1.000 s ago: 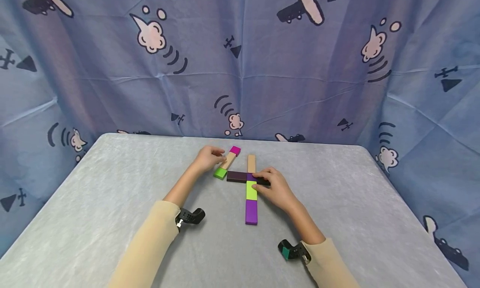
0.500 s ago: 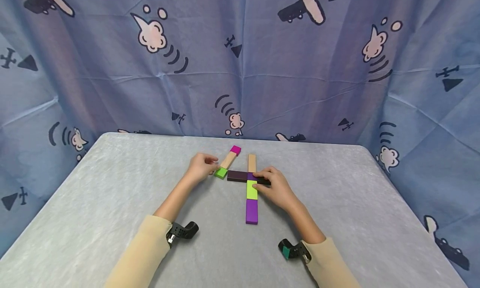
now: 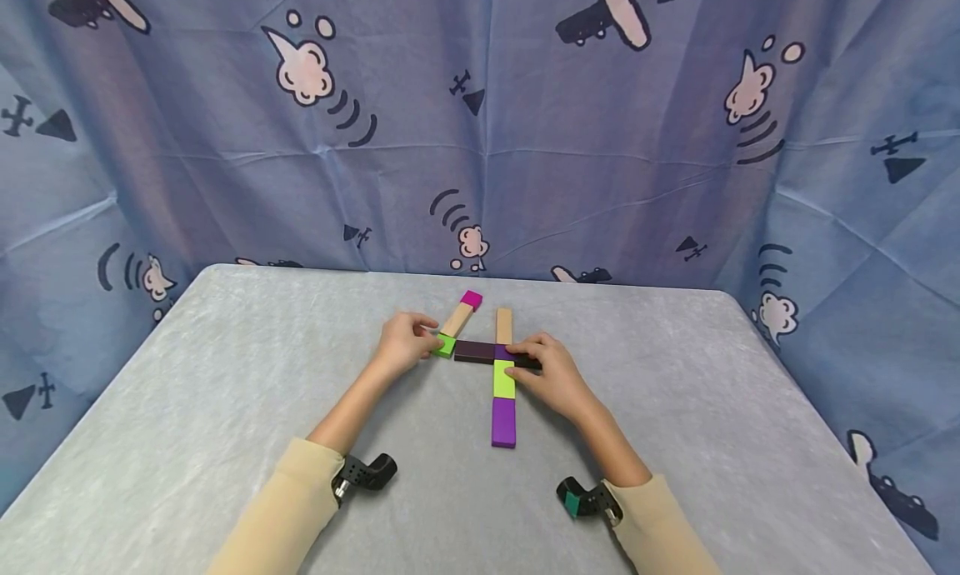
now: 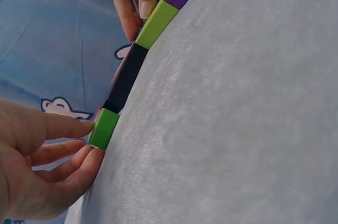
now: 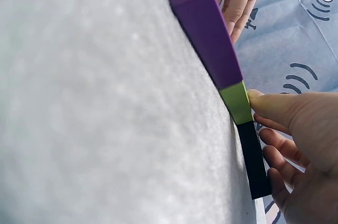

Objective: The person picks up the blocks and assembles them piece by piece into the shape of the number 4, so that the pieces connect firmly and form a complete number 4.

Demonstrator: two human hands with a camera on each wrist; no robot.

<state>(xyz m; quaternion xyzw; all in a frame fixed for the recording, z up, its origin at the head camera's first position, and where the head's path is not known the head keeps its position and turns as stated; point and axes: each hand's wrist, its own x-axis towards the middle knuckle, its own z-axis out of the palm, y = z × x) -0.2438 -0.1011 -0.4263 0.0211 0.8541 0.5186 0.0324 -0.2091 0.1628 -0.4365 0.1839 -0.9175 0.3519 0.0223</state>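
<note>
On the grey cloth lie flat coloured blocks set out as a cross. A purple block is nearest, then a lime block, a small dark purple centre block and a tan block. Black blocks make the side arms, left and right. My left hand pinches a green block by thumb and finger at the left arm's outer end. My right hand rests on the cross, thumb touching the lime block, index fingertip at the centre block; its other fingers are partly hidden.
Slanting up from the green block are another tan block and a magenta block. The table's back edge lies a little beyond, against a blue printed curtain.
The left hand came down from beside the tan slanting block to the green block. It has nudged the green block slightly right and away. The right hand stays still.
</note>
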